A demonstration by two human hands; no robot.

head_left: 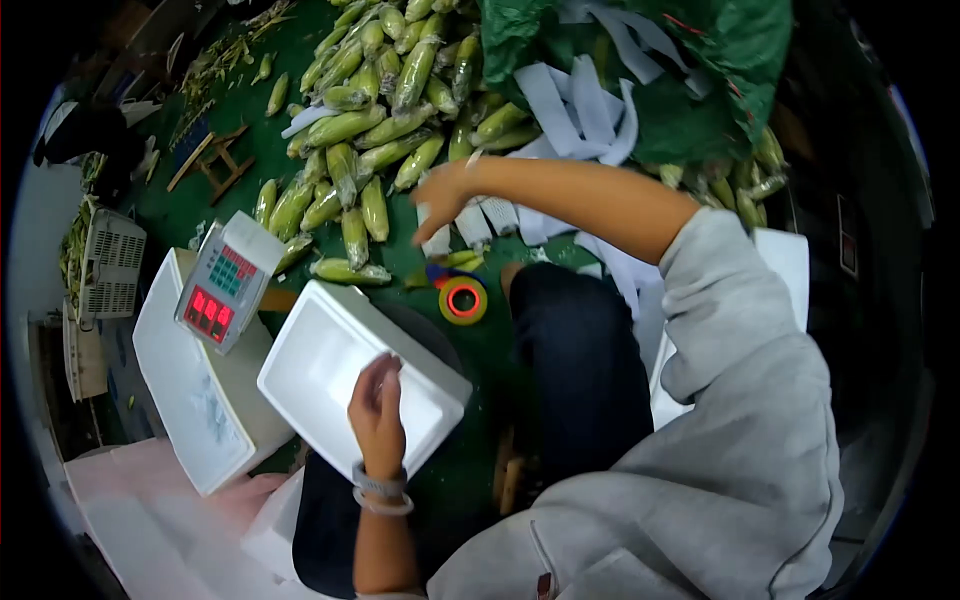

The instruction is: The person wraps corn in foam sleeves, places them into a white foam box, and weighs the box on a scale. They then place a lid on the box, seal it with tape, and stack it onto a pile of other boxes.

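Observation:
An open white foam box (325, 350) sits tilted in front of me, its inside bare. Over its near side hangs my left hand (378, 410), fingers loosely bent and a little apart, with nothing visible in them. My right hand (445, 195) reaches across to the near edge of a heap of plastic-wrapped corn cobs (375, 130). Its fingers point down and are somewhat apart; I see nothing held in it. Close below that hand lie several ice packs or white-wrapped pieces (470, 225), whose kind I cannot make out. A roll of yellow tape (463, 300) is on the green floor beyond the box.
A scale with red digits (225, 285) rests on a larger white foam box (190, 370) at the left. White foam strips (580, 105) and a green sack (700, 90) lie at the upper right. A small wooden stool (212, 160) and a white crate (112, 265) are at the far left.

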